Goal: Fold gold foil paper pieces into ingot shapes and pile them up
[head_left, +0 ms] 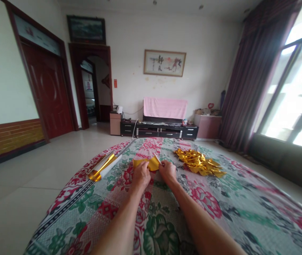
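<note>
A small sheet of gold foil paper (153, 164) lies on the flower-patterned cloth in front of me. My left hand (141, 173) is on its left part, fingers closed onto the paper. At the sheet's right edge my right hand (168, 172) pinches the paper, where a pale strip of its underside turns up. To the left is a stack of gold paper sheets (105, 165), partly curled and showing white backs. A heap of folded gold paper pieces (199, 162) rests to the right of my right hand.
The patterned cloth (164, 226) covers a rounded table. Beyond it stand a low black cabinet (148, 133) and a screen-like object under a pink cloth (165, 107). A dark curtain (242, 78) hangs by the window on the right; a red door (47, 88) is on the left.
</note>
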Demonstrator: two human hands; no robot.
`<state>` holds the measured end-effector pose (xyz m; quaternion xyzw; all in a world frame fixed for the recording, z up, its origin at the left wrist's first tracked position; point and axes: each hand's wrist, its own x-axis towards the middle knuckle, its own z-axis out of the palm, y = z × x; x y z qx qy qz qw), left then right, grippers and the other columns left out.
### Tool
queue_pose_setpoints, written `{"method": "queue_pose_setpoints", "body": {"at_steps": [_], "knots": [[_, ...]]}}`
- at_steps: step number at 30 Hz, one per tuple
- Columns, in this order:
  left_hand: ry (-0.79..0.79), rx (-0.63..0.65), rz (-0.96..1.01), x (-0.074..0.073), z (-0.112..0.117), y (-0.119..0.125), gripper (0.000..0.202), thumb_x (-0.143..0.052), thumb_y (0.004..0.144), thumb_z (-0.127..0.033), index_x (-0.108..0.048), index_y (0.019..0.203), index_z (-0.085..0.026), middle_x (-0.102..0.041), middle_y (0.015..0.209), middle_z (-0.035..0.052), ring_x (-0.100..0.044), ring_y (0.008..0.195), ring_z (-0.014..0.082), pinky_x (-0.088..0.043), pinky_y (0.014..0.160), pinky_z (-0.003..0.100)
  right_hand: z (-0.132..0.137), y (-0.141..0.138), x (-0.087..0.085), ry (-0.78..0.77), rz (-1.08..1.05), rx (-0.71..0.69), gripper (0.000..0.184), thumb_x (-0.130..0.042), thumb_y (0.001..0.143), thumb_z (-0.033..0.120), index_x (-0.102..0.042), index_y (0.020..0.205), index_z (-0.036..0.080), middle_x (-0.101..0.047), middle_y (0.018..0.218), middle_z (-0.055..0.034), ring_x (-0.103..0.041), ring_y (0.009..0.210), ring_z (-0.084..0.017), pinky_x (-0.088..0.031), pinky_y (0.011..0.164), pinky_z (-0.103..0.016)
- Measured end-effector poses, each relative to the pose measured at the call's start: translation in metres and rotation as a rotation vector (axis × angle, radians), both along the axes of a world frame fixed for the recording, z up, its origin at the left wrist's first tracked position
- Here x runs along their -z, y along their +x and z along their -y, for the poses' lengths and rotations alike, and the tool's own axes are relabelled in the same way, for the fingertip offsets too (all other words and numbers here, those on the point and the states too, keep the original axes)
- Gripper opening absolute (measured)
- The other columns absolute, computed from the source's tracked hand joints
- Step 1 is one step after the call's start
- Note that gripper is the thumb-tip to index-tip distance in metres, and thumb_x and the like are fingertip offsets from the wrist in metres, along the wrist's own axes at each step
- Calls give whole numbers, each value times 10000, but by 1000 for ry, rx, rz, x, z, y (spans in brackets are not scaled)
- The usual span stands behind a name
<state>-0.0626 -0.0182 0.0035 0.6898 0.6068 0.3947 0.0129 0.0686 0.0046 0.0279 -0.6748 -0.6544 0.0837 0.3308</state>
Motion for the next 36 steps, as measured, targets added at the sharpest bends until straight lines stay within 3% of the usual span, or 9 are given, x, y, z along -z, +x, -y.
{"method": "queue_pose_setpoints", "body": {"at_steps": [10,15,21,29,36], "knots": [[-115,-16,-198,-5,-8,3,334,-369,786,-57,-620,997,-118,-601,1042,132,-554,1018,177,-406,899,262,-2,0,7,39,-53,-8,261,-490,770,290,-676,920,187,-696,845,-74,-632,784,-184,-399,640,-219],[-169,-65,-219,-8,-21,0,300,-373,813,-93,-649,929,-118,-612,1029,130,-567,974,181,-410,882,279,-5,-6,7,39,-105,-96,260,-498,779,312,-674,948,221,-697,804,-34,-626,744,-160,-393,618,-202],[-70,-120,-154,-11,-30,-4,277,-388,816,-122,-656,884,-131,-603,1034,125,-573,939,184,-416,863,281,-10,-10,7,61,-153,-135,260,-486,787,290,-680,938,205,-695,791,-27,-616,725,-148,-398,642,-197],[-32,-228,-60,-19,-41,-6,270,-487,732,-94,-635,954,-134,-628,959,106,-570,924,182,-407,874,272,-9,-8,7,20,-223,-152,271,-470,791,317,-684,937,238,-689,738,-1,-617,699,-141,-405,619,-191],[97,-220,13,-17,-39,-10,300,-480,713,-79,-621,970,-145,-610,1013,96,-555,956,166,-397,906,252,-10,-9,7,44,-248,12,228,-504,740,268,-670,868,177,-690,772,-37,-621,744,-167,-411,661,-213]]}}
